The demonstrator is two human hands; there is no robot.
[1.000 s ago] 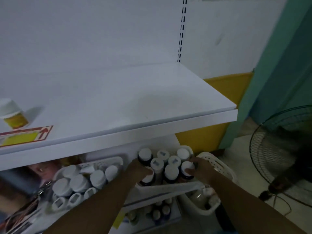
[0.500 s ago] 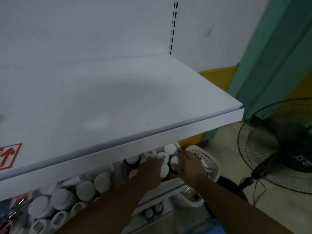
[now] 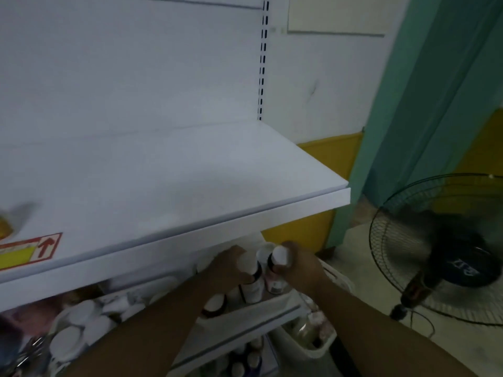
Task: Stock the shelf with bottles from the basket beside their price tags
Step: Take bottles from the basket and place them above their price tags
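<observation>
My left hand (image 3: 228,268) grips a dark bottle with a white cap (image 3: 251,278) just below the front lip of the white shelf (image 3: 174,186). My right hand (image 3: 296,265) grips a second white-capped dark bottle (image 3: 276,270) right beside it. Both bottles are upright and held above the group of bottles (image 3: 215,306) on the lower shelf. A white basket (image 3: 313,341) sits lower right, partly hidden by my right forearm. A red and yellow price tag (image 3: 30,253) lies on the shelf at far left, beside a blurred yellow bottle (image 3: 4,229).
A second basket of white-capped jars (image 3: 81,325) sits lower left under the shelf. A standing fan (image 3: 441,248) is on the floor at right. The slotted shelf upright (image 3: 262,58) runs up the back panel. A green door frame (image 3: 408,104) stands beyond.
Both hands have closed on a bottle each and lifted them up from the lower shelf towards the upper shelf's edge. The view has tilted upward.
</observation>
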